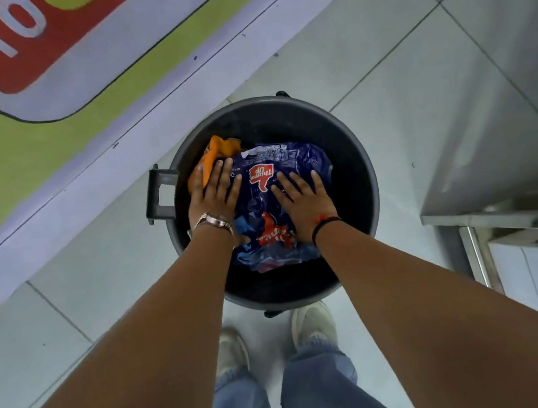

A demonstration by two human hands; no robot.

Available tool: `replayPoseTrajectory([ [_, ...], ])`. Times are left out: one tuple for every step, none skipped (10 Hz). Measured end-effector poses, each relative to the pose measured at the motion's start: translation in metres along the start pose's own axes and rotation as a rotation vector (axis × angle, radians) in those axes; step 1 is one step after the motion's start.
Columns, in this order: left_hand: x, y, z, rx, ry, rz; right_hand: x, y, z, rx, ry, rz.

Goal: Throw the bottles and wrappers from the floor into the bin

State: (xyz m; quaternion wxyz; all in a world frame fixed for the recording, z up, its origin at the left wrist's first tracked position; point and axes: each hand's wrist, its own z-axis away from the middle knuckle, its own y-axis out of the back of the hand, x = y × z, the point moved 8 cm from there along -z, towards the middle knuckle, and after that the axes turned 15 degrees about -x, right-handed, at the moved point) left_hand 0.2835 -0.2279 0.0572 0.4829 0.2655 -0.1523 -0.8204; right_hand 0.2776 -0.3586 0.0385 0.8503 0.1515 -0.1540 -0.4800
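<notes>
A round dark grey bin stands on the tiled floor just in front of my feet. Inside it lies a crumpled blue wrapper with red "Thums Up" logos, and an orange wrapper pokes out at its upper left. My left hand, with a watch on the wrist, lies flat with fingers spread across the orange wrapper and the blue wrapper's left edge. My right hand, with a black band on the wrist, lies flat on the middle of the blue wrapper. Both palms rest on top without gripping.
The bin has a black handle on its left side. A wall with a green, red and white printed banner runs along the upper left. A steel counter or cabinet stands close to the right. My shoes stand below the bin.
</notes>
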Motion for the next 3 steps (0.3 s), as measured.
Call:
replayPoseTrajectory([
  [0.006, -0.005, -0.008, -0.011, 0.037, -0.032, -0.003, -0.009, -0.009, -0.032, -0.028, 0.003],
  [0.01, 0.002, 0.01, 0.057, -0.004, -0.017, -0.006, -0.007, 0.01, 0.021, -0.021, -0.062],
  [0.008, 0.013, 0.049, 0.169, -0.067, 0.006, -0.004, 0.007, 0.046, 0.157, -0.019, -0.158],
])
